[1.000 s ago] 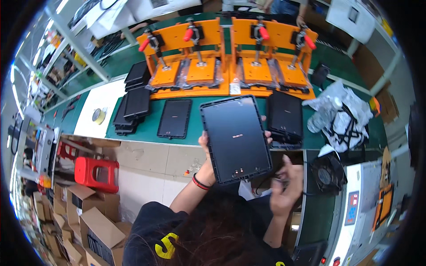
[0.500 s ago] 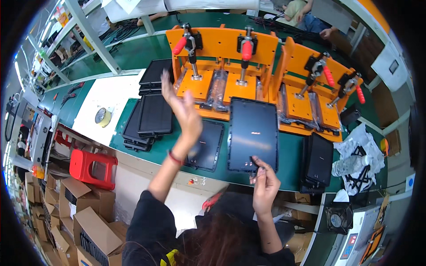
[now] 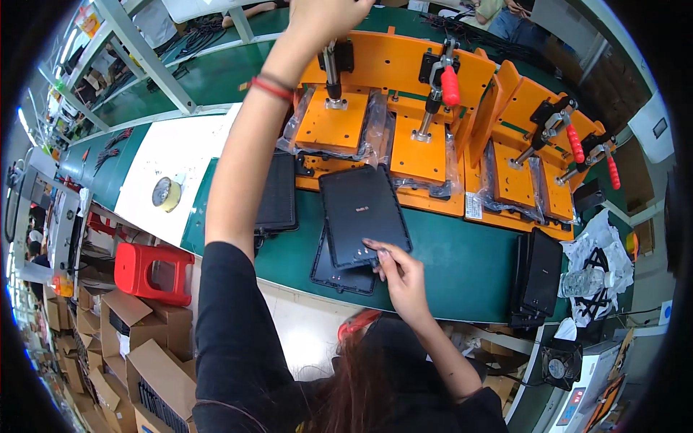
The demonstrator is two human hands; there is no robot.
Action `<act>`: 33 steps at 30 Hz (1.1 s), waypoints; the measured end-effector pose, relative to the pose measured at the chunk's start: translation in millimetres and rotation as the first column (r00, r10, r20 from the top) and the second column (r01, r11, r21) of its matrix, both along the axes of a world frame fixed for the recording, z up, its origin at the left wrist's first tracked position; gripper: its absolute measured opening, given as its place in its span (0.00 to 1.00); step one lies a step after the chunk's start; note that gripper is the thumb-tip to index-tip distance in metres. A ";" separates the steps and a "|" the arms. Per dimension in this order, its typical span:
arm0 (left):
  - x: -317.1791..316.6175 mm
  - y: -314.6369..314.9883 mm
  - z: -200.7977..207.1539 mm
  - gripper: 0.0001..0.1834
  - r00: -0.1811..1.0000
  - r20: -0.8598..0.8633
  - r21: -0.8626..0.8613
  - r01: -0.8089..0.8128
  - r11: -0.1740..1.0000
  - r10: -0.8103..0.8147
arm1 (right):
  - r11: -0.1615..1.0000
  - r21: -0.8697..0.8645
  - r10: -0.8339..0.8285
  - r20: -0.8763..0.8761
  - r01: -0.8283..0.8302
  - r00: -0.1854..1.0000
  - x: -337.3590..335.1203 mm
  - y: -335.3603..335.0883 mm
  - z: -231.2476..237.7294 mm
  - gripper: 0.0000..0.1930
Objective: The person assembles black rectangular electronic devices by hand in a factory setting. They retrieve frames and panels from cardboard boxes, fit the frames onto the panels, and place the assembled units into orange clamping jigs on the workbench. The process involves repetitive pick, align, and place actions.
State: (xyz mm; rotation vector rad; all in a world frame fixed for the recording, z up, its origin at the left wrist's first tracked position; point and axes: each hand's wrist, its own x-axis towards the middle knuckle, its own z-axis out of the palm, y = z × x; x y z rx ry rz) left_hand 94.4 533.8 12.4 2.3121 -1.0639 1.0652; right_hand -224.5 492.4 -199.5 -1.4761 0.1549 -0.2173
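Panel [image 3: 363, 206] in black has swung leftward within the last half second: it lay beside a second black panel [image 3: 346, 280] and now overlaps it, slightly tilted, its far edge near the leftmost orange fixture [image 3: 328, 133]. Meanwhile our left grip [image 3: 328, 16] has reached up above that fixture's clamp [image 3: 332, 76], so we judge the work now centres there. Our right grip [image 3: 406, 283] is closed in a pinch on the upper panel's near edge, toward its right corner; the rest extends away from us, over the tabletop [image 3: 462, 252]. The picture's top edge cuts off our left fingers, so we cannot tell how open they are or what they hold.
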 end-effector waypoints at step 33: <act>-176.1 187.8 -202.5 0.42 0.522 -0.248 0.453 -0.682 0.574 0.816 | 0.923 0.300 0.257 -0.007 -0.243 0.966 153.6 13.2 -14.2 0.18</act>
